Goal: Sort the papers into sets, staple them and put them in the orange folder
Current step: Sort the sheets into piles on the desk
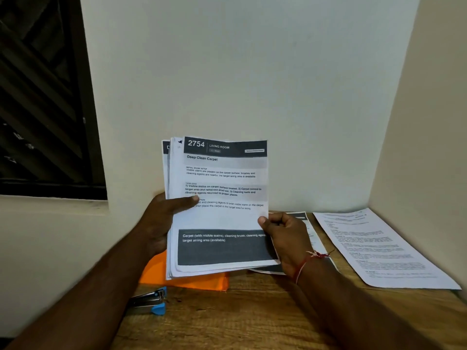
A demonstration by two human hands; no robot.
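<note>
One view only — head-worn, wide-angle, facing forward and slightly down toward the wall. Close range: held papers sit near the lens, mid-frame; the wooden table fills the bottom — its far edge meets the wall.

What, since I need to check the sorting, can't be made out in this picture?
All in the head view:
- Orange folder: mostly hidden behind the held stack.
- Stack's rear sheets: only their left edges show, so count and content are unknown.
- Dark-banded sheets: largely covered by the right hand.
- Text pages at far right: print too small and blurred.
- Stapler: rear end behind the left forearm.
</note>
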